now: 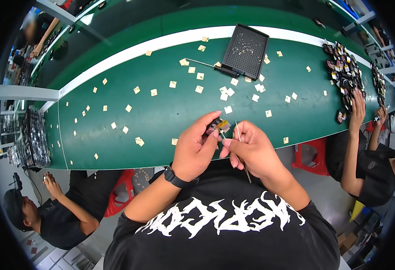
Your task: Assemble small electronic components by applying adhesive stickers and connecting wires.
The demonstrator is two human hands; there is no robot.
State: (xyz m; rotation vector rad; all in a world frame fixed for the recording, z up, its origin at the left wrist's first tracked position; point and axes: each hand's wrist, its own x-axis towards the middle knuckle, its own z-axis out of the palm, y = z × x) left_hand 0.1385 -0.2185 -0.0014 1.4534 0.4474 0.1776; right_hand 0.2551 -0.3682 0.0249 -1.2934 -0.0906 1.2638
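My left hand (198, 146) is closed around a small black device (214, 126) with a yellow patch on it, raised over the near edge of the green table. Close beside it is my right hand (251, 150), its fingers bent round a slender metal tool (237, 130). One thin end of that tool points up past the fingers, and the other comes out below the palm. My right thumb and index finger meet near the device, beside a small whitish bit; whether they pinch it is too small to tell. A black strap circles my left wrist.
Pale paper squares (199, 89) lie scattered over the green table (161, 121). Beyond my hands sits a black gridded tray (246, 51) with tiny bits, a screwdriver (222, 69) against its near edge. Black devices (344, 72) are heaped at right. Co-workers sit on both sides.
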